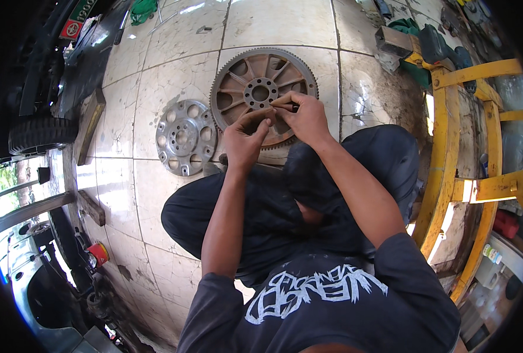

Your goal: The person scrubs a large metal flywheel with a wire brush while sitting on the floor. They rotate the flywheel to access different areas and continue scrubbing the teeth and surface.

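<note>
A large toothed flywheel (255,69), rusty brown with a grey rim, lies flat on the tiled floor in front of me. Over its near part, my left hand (245,140) and my right hand (307,119) meet with their fingertips pinched together. Something small and dark is between the fingers, too hidden to name. To the left of the flywheel lies a silver round metal plate (192,134) with several holes, close against the flywheel's rim. My folded legs in dark trousers are just below both hands.
A yellow metal frame (446,147) stands on the right. Wooden blocks (91,125) lie on the left near a black tyre (42,135). A red can (98,254) sits lower left. Tools and a square metal tube (392,41) are piled at the far right.
</note>
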### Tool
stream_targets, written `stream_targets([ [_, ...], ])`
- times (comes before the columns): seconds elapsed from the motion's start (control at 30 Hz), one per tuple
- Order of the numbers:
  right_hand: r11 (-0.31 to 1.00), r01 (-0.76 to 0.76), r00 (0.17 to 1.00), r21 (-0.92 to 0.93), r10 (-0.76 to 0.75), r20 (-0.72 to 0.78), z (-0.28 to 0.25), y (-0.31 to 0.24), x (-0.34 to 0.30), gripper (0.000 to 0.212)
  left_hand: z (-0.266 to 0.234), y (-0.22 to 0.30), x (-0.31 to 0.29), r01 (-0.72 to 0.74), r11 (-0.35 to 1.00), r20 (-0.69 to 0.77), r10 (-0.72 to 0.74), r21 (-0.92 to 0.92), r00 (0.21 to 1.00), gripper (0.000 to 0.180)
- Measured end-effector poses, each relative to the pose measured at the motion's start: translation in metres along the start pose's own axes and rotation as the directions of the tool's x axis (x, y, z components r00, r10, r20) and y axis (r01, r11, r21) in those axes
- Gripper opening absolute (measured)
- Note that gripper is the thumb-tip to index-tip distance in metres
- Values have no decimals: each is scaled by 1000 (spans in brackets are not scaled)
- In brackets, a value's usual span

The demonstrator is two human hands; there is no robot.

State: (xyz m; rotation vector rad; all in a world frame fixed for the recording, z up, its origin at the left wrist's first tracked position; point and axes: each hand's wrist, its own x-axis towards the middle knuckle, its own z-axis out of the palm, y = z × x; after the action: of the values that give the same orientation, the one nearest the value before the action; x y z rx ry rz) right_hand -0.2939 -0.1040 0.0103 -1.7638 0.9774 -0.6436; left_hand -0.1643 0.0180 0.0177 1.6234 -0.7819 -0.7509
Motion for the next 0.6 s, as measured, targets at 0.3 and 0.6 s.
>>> stream_targets([
  [0.3, 717, -399, 899, 572, 183, 399, -2, 4, 2, 29, 1, -1, 2, -124, 980, 26, 122, 153, 992, 26],
  [0.6, 834, -252, 953, 490, 128, 274, 0, 8, 3, 28, 3, -12, 9, -70, 997, -126, 72, 17, 990, 24],
])
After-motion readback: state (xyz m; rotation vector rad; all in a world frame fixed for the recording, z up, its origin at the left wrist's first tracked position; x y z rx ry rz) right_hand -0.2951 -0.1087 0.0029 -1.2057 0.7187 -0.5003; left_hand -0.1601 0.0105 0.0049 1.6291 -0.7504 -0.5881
